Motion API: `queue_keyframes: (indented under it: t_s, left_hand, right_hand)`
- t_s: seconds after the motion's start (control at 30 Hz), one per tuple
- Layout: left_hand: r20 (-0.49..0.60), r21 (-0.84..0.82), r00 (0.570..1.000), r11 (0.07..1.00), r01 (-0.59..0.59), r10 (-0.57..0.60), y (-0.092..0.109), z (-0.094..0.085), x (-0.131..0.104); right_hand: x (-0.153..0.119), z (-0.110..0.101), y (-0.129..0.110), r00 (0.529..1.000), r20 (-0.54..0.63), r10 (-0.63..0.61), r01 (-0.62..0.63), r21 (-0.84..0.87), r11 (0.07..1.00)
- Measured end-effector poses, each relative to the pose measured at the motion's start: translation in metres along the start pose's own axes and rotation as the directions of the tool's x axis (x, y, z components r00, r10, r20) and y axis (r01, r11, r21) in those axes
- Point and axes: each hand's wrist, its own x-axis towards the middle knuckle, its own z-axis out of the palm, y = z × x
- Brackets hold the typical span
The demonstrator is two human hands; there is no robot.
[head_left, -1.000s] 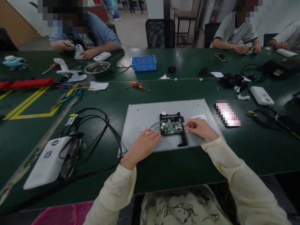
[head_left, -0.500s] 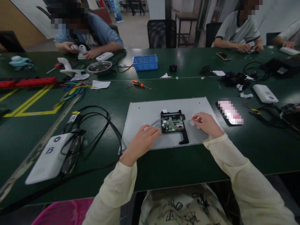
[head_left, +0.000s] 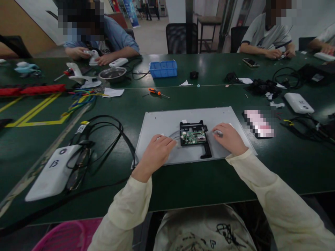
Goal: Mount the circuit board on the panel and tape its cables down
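A flat grey panel (head_left: 167, 120) lies on the table before me. On it sits a black plastic frame (head_left: 208, 150) that holds a green circuit board (head_left: 195, 137). Thin grey wires (head_left: 175, 133) run from the board's left side toward my left hand (head_left: 158, 153). The fingers of that hand are bent and close together over the panel; what they grip is hidden. Just right of the frame, my right hand (head_left: 230, 139) has its fingers pinched together above the panel. A small pale bit shows at its fingertips, too small to name.
An orange screwdriver (head_left: 155, 91), a blue bin (head_left: 163, 69) and a metal bowl (head_left: 112, 74) stand beyond the panel. A phone (head_left: 259, 123) lies to its right. A white power bank (head_left: 52, 172) and black cables (head_left: 121, 130) lie left. Co-workers sit opposite.
My right hand has moved slightly left, closer to the black frame. The pale scrap seen at its fingertips before is now mostly hidden. My left hand has shifted slightly up and left.
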Motion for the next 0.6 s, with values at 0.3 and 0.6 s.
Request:
queue_keyframes:
  t_s: [0.3, 0.6]
  left_hand:
    - [0.016, 0.042, 0.992, 0.991, 0.125, -0.125, -0.0023, 0.0041, 0.0015]
    - [-0.064, 0.067, 0.952, 0.951, 0.303, -0.299, -0.0025, 0.0067, 0.0032]
  right_hand:
    - [0.0001, -0.0026, 0.0068, 0.999, 0.012, 0.044, -0.043, -0.076, 0.996]
    - [0.0005, -0.0007, 0.0013, 0.995, -0.098, -0.025, 0.024, -0.008, 1.0]
